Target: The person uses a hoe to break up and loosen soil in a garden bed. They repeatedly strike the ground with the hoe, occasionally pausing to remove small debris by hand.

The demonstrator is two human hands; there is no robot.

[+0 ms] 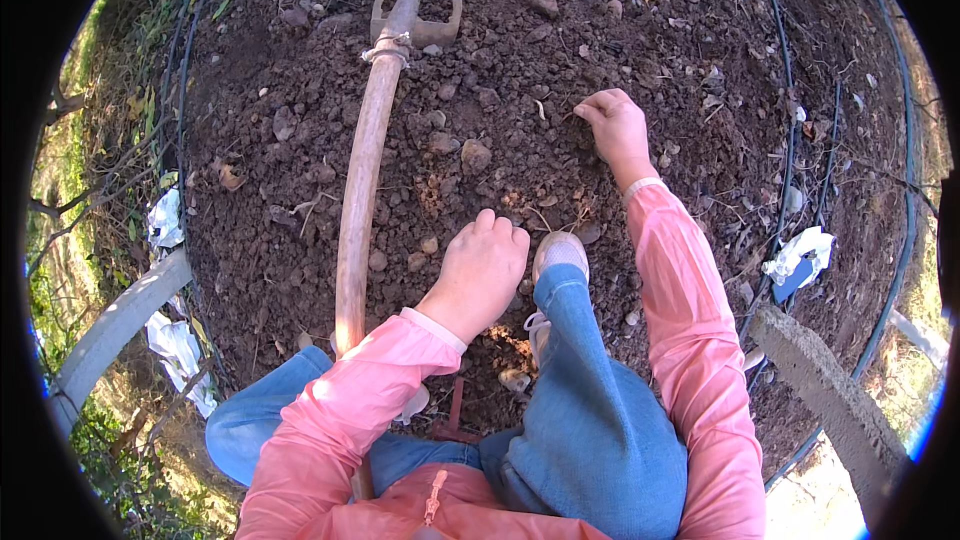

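My right hand (619, 127) reaches down to the dark, cloddy soil (300, 112), thumb and forefinger pinched together at its surface. Whether they grip something small is too unclear to see. Nearer my body, my left hand (480, 270) hangs with its back up and fingers curled; its palm is hidden. A hoe (367, 172) with a wooden handle lies left of both hands. Its metal head (439, 31) has a rounded open frame, and wire binds the shaft close to it. My left sleeve passes over the handle's lower part.
My shoe (561, 251) stands on the soil between my hands. Dark hoses (786, 90) run along both sides. Concrete posts (124, 330) and white plastic scraps (802, 259) lie at the edges. A red metal piece (455, 409) shows near my legs. Stones (475, 156) dot the ground.
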